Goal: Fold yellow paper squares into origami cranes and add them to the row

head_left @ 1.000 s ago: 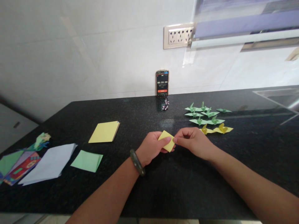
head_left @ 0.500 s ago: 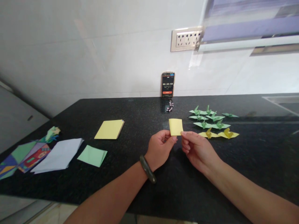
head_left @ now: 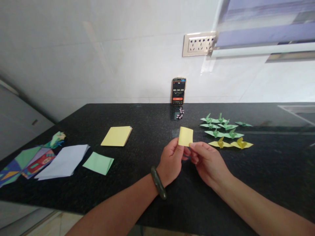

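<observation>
A small folded square of yellow paper [head_left: 186, 136] is held up above the dark counter, its left edge a rounded fold. My left hand [head_left: 171, 161], below a dark bangle [head_left: 158, 183], pinches the paper's lower left corner between thumb and fingers. At the lower right corner, my right hand [head_left: 208, 161] grips it between thumb and forefinger, the other fingers curled. To the right of the paper stand several folded green paper cranes [head_left: 216, 133] and two yellow paper cranes [head_left: 241, 143].
Left on the black counter [head_left: 137, 131] lie a yellow paper stack [head_left: 116, 136], folded green paper [head_left: 98, 163], white sheets [head_left: 62, 163] and a colourful patterned item [head_left: 27, 160]. A phone [head_left: 178, 91] showing a timer leans on the wall, a beaded string [head_left: 180, 113] before it.
Both hands have shifted slightly; the left wrist has turned more upright and its fingers sit closer to the right hand's. The yellow paper has tilted a little. The phone timer went from 00:33:59 to 00:34:00.
</observation>
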Demonstrator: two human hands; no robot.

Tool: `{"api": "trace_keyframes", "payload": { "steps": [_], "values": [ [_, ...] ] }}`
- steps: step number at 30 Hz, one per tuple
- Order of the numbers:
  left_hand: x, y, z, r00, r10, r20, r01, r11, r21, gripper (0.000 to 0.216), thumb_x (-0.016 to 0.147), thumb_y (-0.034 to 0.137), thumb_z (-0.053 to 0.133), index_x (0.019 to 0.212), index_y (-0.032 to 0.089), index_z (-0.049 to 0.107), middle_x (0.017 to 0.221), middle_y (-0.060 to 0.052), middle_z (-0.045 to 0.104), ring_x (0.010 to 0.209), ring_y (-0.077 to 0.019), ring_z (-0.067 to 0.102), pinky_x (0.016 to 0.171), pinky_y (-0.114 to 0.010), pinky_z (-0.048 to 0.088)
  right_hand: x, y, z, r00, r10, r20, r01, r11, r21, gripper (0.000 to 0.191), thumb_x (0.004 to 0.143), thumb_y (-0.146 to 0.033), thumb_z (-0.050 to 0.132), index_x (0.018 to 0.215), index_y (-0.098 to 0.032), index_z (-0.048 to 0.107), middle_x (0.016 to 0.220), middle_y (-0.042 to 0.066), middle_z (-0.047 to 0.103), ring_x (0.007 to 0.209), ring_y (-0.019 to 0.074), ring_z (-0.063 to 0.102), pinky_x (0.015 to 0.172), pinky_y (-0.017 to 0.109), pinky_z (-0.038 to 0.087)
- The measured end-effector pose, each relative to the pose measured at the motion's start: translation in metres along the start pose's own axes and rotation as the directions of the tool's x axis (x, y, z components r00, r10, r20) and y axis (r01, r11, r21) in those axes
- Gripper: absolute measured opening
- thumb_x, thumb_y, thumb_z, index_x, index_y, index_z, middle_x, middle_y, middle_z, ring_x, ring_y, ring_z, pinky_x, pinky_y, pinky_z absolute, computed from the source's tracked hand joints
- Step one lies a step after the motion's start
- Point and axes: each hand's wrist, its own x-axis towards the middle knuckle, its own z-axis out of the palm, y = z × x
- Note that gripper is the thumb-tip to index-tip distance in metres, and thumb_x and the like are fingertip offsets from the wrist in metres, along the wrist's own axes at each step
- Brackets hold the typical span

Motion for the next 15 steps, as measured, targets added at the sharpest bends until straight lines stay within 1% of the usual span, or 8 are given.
{"api": "trace_keyframes", "payload": {
  "steps": [4, 6, 9, 11, 13, 15],
  "values": [
    [0.001, -0.005, 0.001, 0.997, -0.075, 0.030, 0.079, 0.984, -0.161, 0.027, 0.082, 0.041, 0.047, 0.087, 0.016, 0.055, 0.072, -0.002, 0.055, 0.065, -0.0127, 0.055, 0.061, -0.027, 0.047, 0.000, -0.001, -0.001, 1.000, -0.007, -0.004, 0.007, 1.000, 0.011, 0.024, 0.059, -0.022, 0.071, 0.048, -0.015, 0.051, 0.041, -0.004, 0.047, 0.040, 0.0057, 0.035, 0.042, 0.020, 0.028],
    [0.002, -0.006, 0.000, 0.991, -0.108, 0.072, 0.123, 0.963, -0.239, 0.026, 0.081, 0.040, 0.048, 0.088, 0.016, 0.056, 0.074, -0.002, 0.055, 0.068, -0.0134, 0.055, 0.062, -0.027, 0.047, 0.001, -0.003, -0.001, 1.000, -0.014, -0.010, 0.014, 1.000, 0.021, 0.024, 0.058, -0.022, 0.071, 0.048, -0.015, 0.051, 0.041, -0.005, 0.046, 0.039, 0.0055, 0.035, 0.042, 0.020, 0.028],
    [0.003, -0.003, -0.003, 0.977, -0.134, 0.166, 0.183, 0.927, -0.328, 0.020, 0.079, 0.032, 0.051, 0.090, 0.016, 0.058, 0.082, -0.003, 0.058, 0.077, -0.0140, 0.056, 0.066, -0.027, 0.047, 0.003, -0.005, -0.002, 0.998, -0.050, -0.038, 0.050, 0.998, 0.023, 0.025, 0.058, -0.023, 0.072, 0.048, -0.015, 0.051, 0.039, -0.005, 0.045, 0.039, 0.0052, 0.035, 0.042, 0.020, 0.027],
    [0.003, 0.000, -0.003, 0.974, -0.135, 0.183, 0.193, 0.916, -0.352, 0.021, 0.074, 0.026, 0.057, 0.093, 0.017, 0.058, 0.084, -0.003, 0.059, 0.079, -0.0133, 0.056, 0.067, -0.025, 0.046, 0.002, -0.005, -0.003, 0.994, -0.092, -0.056, 0.092, 0.996, -0.014, 0.023, 0.057, -0.023, 0.072, 0.048, -0.015, 0.053, 0.039, -0.005, 0.045, 0.039, 0.0051, 0.034, 0.042, 0.020, 0.026],
    [0.002, 0.003, -0.002, 0.979, -0.143, 0.143, 0.181, 0.936, -0.301, 0.023, 0.072, 0.029, 0.062, 0.091, 0.015, 0.059, 0.082, -0.003, 0.060, 0.074, -0.0125, 0.056, 0.064, -0.024, 0.045, 0.001, -0.002, -0.004, 0.988, -0.140, -0.058, 0.134, 0.987, -0.094, 0.020, 0.057, -0.024, 0.073, 0.050, -0.014, 0.056, 0.042, -0.005, 0.048, 0.040, 0.0053, 0.035, 0.043, 0.020, 0.027],
    [0.002, 0.005, 0.000, 0.987, -0.148, 0.064, 0.159, 0.960, -0.229, 0.026, 0.068, 0.032, 0.067, 0.085, 0.012, 0.059, 0.076, -0.003, 0.061, 0.066, -0.0105, 0.054, 0.060, -0.022, 0.043, -0.001, 0.002, -0.005, 0.984, -0.178, -0.031, 0.168, 0.963, -0.211, 0.016, 0.058, -0.024, 0.073, 0.055, -0.014, 0.060, 0.043, -0.004, 0.051, 0.043, 0.0063, 0.038, 0.044, 0.021, 0.028]
  ]
}}
